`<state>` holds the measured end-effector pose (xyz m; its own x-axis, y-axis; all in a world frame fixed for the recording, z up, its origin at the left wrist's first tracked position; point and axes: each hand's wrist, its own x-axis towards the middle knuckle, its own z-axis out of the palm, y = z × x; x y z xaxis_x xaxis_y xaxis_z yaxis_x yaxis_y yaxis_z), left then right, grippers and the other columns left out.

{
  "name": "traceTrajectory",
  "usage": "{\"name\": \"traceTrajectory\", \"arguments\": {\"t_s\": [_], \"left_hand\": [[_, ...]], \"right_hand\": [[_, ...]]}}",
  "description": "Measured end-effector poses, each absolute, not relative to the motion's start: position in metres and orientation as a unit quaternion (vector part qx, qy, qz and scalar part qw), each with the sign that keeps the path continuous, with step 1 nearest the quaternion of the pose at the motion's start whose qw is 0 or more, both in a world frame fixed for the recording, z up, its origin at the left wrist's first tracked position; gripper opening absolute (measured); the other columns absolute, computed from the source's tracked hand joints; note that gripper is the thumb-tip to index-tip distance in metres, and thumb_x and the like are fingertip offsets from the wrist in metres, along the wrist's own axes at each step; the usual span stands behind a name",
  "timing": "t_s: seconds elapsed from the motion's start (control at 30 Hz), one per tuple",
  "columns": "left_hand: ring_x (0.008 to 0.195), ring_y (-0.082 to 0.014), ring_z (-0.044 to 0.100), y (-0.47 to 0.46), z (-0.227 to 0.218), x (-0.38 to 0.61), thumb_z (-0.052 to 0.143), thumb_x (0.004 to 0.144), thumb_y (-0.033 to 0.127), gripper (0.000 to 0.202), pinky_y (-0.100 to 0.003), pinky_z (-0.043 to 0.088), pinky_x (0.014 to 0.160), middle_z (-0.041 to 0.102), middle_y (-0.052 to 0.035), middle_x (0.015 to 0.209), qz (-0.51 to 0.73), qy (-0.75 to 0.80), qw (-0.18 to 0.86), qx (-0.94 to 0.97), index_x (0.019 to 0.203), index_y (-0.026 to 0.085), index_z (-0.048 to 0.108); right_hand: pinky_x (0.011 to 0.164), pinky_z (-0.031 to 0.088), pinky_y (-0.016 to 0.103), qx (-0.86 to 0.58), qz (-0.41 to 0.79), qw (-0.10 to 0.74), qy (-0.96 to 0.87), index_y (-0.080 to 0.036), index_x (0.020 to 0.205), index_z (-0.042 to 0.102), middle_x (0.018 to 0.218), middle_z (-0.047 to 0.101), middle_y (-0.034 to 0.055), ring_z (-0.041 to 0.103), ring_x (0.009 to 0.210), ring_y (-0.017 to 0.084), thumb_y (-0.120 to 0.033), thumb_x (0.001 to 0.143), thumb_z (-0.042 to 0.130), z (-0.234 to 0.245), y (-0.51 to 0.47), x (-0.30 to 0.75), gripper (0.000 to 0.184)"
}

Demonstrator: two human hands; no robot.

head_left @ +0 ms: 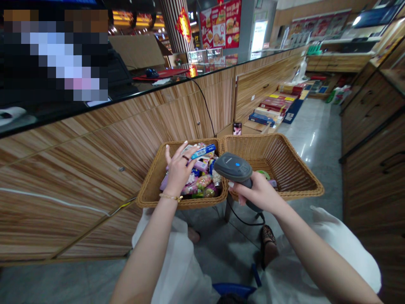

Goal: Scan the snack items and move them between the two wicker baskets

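My left hand (178, 169) is raised over the left wicker basket (152, 192) and pinches a small blue packet (203, 151) between its fingertips, the other fingers spread. The basket below it is full of several colourful snack packs (202, 183). My right hand (259, 195) is wrapped round the handle of a grey barcode scanner (233, 166), whose head points left toward the blue packet. Its black cable (243, 219) hangs down under the baskets.
A second wicker basket (294, 173) stands to the right, with only a few small items in it. A long wood-panelled counter (95, 152) runs along the left. Stacked boxes (272, 109) lie on the floor behind. Wooden cabinets (373, 147) line the right.
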<state>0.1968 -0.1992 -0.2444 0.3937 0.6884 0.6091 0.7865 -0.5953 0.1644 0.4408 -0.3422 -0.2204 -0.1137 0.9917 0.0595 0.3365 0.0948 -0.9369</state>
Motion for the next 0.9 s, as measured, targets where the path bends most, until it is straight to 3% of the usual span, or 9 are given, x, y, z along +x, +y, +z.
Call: {"name": "traceTrajectory", "arguments": {"t_s": [0.67, 0.9], "left_hand": [[0.145, -0.0246, 0.052, -0.197, -0.247, 0.197, 0.056, 0.101, 0.029, 0.038, -0.061, 0.001, 0.131, 0.07, -0.0027, 0.14, -0.314, -0.443, 0.069, -0.837, 0.139, 0.034, 0.063], [0.138, -0.0225, 0.058, -0.198, -0.233, 0.208, 0.057, 0.101, 0.027, 0.037, -0.058, 0.006, 0.132, 0.071, -0.0029, 0.137, -0.292, -0.42, 0.025, -0.859, 0.136, 0.034, 0.066]], "right_hand": [[0.058, 0.055, 0.029, -0.537, 0.404, 0.402, -0.622, -0.024, 0.073, 0.057, 0.048, 0.066, -0.0007, 0.069, 0.048, 0.02, -0.037, 0.087, 0.064, -0.219, -0.343, 0.442, 0.02], [0.06, 0.055, 0.032, -0.551, 0.38, 0.45, -0.591, -0.021, 0.079, 0.064, 0.05, 0.067, 0.0006, 0.067, 0.05, 0.02, -0.042, 0.087, 0.066, -0.208, -0.344, 0.466, 0.023]]}}
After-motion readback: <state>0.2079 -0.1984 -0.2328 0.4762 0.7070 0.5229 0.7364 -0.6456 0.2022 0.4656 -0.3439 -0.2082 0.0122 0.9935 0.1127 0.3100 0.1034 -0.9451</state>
